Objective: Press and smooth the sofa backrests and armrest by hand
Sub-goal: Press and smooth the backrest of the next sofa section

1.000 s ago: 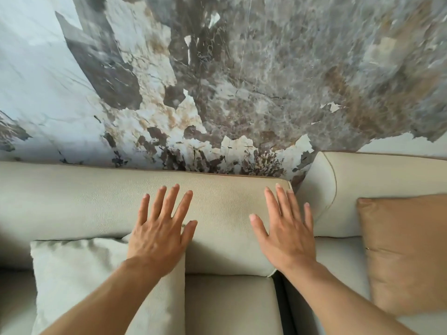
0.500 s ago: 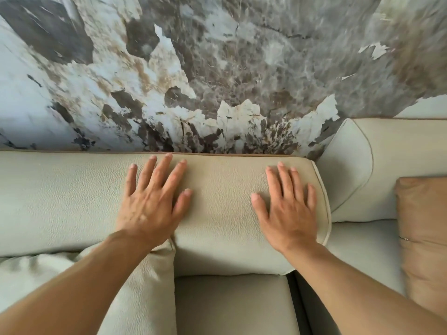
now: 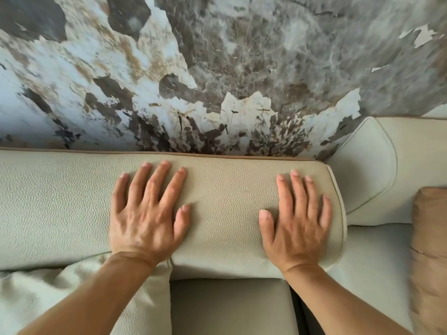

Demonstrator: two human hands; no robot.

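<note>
A pale grey-green, pebble-textured sofa backrest (image 3: 225, 197) runs across the middle of the head view, against the wall. My left hand (image 3: 145, 213) lies flat on it, palm down, fingers spread. My right hand (image 3: 297, 221) lies flat near the backrest's right end, fingers apart, close to the piped edge. Neither hand holds anything. A second backrest section (image 3: 377, 170) stands to the right, set further back.
A marbled grey, white and brown wall (image 3: 217, 68) rises directly behind the sofa. A pale cushion (image 3: 72, 293) leans under my left forearm. A tan cushion (image 3: 428, 250) sits at the right edge. The seat cushion (image 3: 229, 308) lies below the backrest.
Both hands have slid up from the front face of the backrest onto its top and lie flatter. The view has moved closer to the sofa.
</note>
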